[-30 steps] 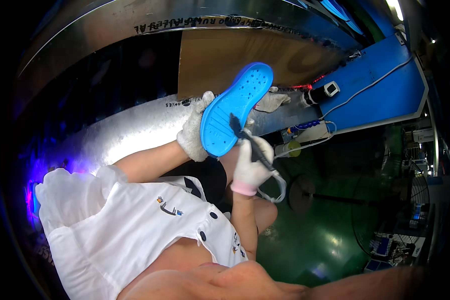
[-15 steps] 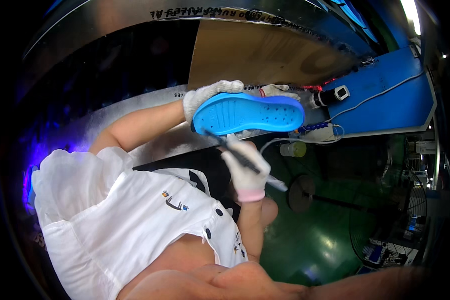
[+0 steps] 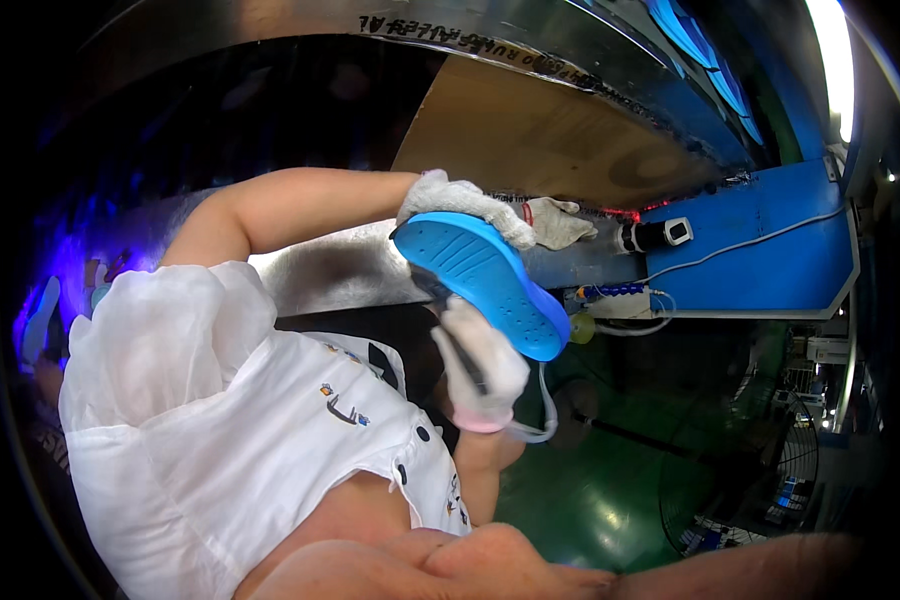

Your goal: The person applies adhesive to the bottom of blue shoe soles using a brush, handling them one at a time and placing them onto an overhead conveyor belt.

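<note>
Blue perforated sole (image 3: 480, 275) swung toward four o'clock, white-gloved left hand (image 3: 462, 204) clasping, right hand (image 3: 485, 372) gripping slim black tool (image 3: 429, 283); edge-work seemingly needed steadiness.

We have swung the blue shoe sole (image 3: 482, 270) round: its many-holed end pointed up and right a second ago, then right, and now points down and right. Our gloved left hand (image 3: 465, 208) has moved from its left side to its upper edge. Our gloved right hand (image 3: 485, 372) has brought the dark brush (image 3: 429, 284) from the sole's face to the ribbed end's lower side.
</note>
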`<action>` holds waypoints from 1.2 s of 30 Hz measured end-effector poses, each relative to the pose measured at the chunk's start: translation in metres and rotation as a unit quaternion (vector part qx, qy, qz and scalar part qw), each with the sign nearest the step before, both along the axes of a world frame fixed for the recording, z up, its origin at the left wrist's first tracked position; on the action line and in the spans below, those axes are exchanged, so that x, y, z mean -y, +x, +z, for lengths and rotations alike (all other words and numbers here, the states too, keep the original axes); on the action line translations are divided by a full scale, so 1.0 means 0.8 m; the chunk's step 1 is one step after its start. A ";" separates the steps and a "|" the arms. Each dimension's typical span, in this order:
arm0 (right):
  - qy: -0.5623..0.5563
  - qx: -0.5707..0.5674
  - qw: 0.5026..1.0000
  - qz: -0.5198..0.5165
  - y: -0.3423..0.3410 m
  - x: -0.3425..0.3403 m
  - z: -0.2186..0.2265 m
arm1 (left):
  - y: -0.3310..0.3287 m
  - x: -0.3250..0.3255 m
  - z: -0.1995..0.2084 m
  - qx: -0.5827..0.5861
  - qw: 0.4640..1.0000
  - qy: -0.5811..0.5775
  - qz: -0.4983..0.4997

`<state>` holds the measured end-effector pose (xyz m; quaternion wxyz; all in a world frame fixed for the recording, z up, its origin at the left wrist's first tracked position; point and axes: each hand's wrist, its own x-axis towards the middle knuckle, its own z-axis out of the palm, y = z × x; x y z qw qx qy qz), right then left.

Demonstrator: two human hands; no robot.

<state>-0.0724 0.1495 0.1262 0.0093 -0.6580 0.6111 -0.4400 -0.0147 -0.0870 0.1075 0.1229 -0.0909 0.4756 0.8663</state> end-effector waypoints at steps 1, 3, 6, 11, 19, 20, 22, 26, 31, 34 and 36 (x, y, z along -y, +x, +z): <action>-0.034 0.068 0.997 -0.006 -0.004 0.001 0.000 | 0.000 0.001 -0.007 -0.077 0.997 -0.028 -0.003; -0.029 0.057 0.998 -0.013 -0.013 0.013 0.001 | 0.000 0.008 -0.009 -0.143 0.988 -0.048 -0.023; 0.019 -0.162 0.987 0.000 0.005 -0.005 0.015 | 0.001 0.013 -0.009 -0.183 0.981 -0.041 -0.041; -0.035 -0.001 0.999 -0.032 -0.016 0.000 0.011 | 0.002 0.026 -0.005 -0.246 0.966 -0.027 -0.081; -0.069 -0.071 0.994 -0.044 -0.025 -0.008 0.025 | -0.014 0.044 0.016 -0.371 0.919 -0.053 -0.123; -0.030 -0.103 0.994 -0.019 -0.016 -0.012 0.034 | -0.004 0.043 0.018 -0.362 0.923 -0.048 -0.118; -0.011 -0.114 0.993 0.014 -0.007 -0.012 0.043 | 0.023 0.051 0.043 -0.218 0.968 0.037 -0.119; -0.088 0.024 0.994 -0.068 -0.025 -0.007 0.031 | 0.039 0.045 0.090 -0.071 0.990 0.082 -0.091; -0.084 -0.035 0.995 -0.052 -0.019 -0.021 0.037 | 0.031 0.063 0.034 -0.080 0.986 0.068 -0.130; -0.071 0.064 0.992 -0.080 -0.030 -0.011 0.015 | 0.037 0.064 0.045 0.026 0.972 0.201 -0.118; -0.089 0.017 0.996 0.014 -0.018 0.009 0.019 | 0.055 0.060 0.017 -0.352 0.930 -0.106 0.010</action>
